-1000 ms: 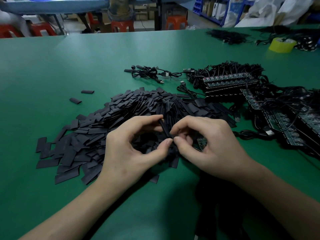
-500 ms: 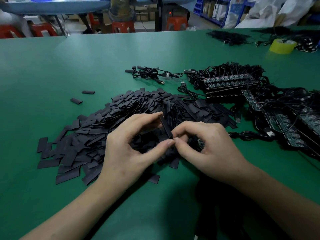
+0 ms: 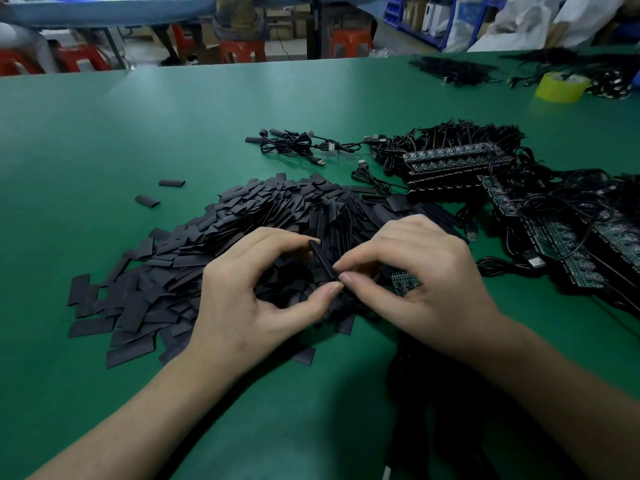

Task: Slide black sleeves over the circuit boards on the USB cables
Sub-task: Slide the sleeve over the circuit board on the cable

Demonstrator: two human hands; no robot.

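Both forearms are cut off by the lower frame edge. The left hand (image 3: pixel 249 306) pinches one black sleeve (image 3: pixel 323 259) end to end between forefinger and thumb, holding it tilted above the near side of the sleeve pile (image 3: pixel 207 258). The right hand (image 3: pixel 426 278) pinches the same sleeve at its lower end with thumb and forefinger tips. A green circuit board (image 3: pixel 403 282) shows only in part beneath the right hand's curled fingers; how it is held is hidden, and its cable cannot be traced. The board is not inside the sleeve.

On the green table (image 3: pixel 173 133), stacked boards (image 3: pixel 457 161) with tangled black cables lie to the right; individual boards are hard to separate. Loose USB cables (image 3: pixel 294 147) lie beyond the pile. Two stray sleeves (image 3: pixel 171 182) lie apart to its left. A yellow tape roll (image 3: pixel 559 86) stands at the far right.

Blue bins (image 3: pixel 415 15) sit on background shelving; their contents cannot be made out.
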